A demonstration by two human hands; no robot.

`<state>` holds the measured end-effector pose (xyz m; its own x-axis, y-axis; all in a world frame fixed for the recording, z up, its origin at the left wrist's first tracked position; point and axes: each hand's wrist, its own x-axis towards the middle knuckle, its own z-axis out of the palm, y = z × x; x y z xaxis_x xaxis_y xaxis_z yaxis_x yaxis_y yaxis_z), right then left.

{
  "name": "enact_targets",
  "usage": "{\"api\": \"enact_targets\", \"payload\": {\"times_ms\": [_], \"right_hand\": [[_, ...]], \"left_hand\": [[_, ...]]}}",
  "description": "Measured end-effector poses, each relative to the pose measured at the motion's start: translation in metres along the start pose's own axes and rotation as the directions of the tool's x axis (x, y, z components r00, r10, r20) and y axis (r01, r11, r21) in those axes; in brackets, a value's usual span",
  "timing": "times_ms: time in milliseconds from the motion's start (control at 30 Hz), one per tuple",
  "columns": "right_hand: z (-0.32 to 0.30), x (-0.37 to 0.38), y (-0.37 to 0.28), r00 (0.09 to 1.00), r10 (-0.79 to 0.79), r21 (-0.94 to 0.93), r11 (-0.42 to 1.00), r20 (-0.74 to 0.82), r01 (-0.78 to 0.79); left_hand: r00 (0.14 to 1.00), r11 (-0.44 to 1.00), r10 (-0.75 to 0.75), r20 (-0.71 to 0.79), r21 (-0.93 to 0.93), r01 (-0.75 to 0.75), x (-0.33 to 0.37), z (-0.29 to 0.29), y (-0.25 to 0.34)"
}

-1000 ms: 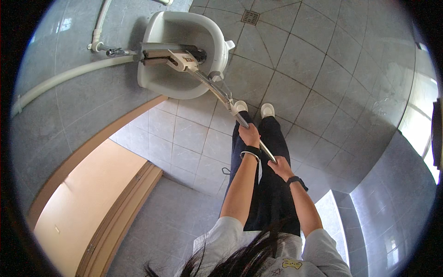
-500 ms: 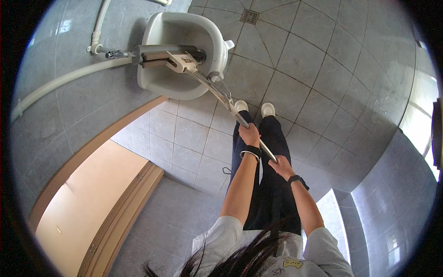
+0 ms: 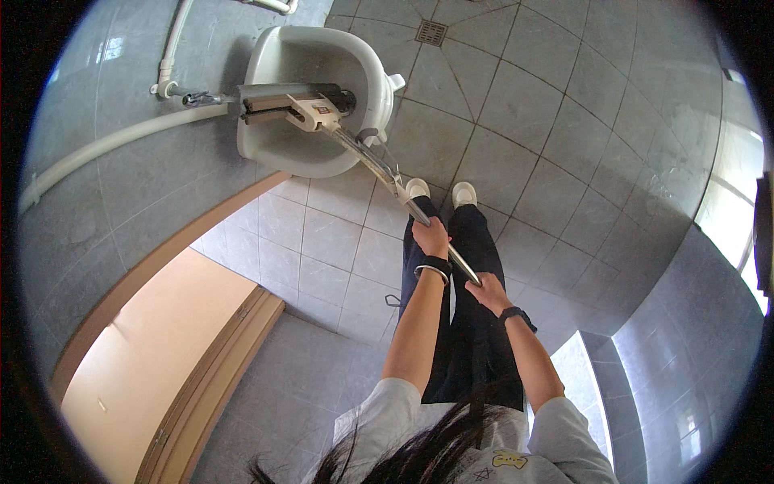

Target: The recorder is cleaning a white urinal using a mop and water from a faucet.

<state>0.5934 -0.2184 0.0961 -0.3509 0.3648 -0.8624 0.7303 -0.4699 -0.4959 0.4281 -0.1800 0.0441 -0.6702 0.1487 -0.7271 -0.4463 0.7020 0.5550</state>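
Observation:
A sponge mop (image 3: 314, 113) with a pale plastic head and a metal handle slants across the view. Its head lies over the basin of a white ceramic sink (image 3: 376, 73), just beside the metal tap (image 3: 201, 98). Partway down the handle, my left hand (image 3: 431, 238) is wrapped round the metal tube. My right hand (image 3: 488, 293) grips the handle's near end, lower and to the right. The pole passes in front of my dark trousers. Part of the basin's inside is hidden under the mop head.
White pipes (image 3: 133, 133) run along the grey tiled wall at left. Below them is a doorway with a wooden frame (image 3: 205, 383). Beyond my shoes, a square drain (image 3: 431, 32) sits in the tiled floor. Bright window panes (image 3: 732, 202) are at far right.
The whole view has shifted very slightly. Both hands keep their hold on the mop handle, and the mop head stays over the sink.

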Motion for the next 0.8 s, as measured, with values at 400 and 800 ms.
{"api": "enact_targets", "payload": {"times_ms": [400, 800], "right_hand": [[0.004, 0.002, 0.004, 1.000, -0.029, -0.040, 0.999, -0.005, 0.029], [0.007, 0.000, 0.003, 1.000, 0.014, -0.009, 1.000, 0.024, -0.014]], "left_hand": [[1.000, 1.000, -0.006, 0.013, 0.017, 0.005, -0.002, -0.003, 0.005], [1.000, 0.998, -0.004, -0.016, 0.069, 0.005, -0.004, -0.004, 0.009]]}}
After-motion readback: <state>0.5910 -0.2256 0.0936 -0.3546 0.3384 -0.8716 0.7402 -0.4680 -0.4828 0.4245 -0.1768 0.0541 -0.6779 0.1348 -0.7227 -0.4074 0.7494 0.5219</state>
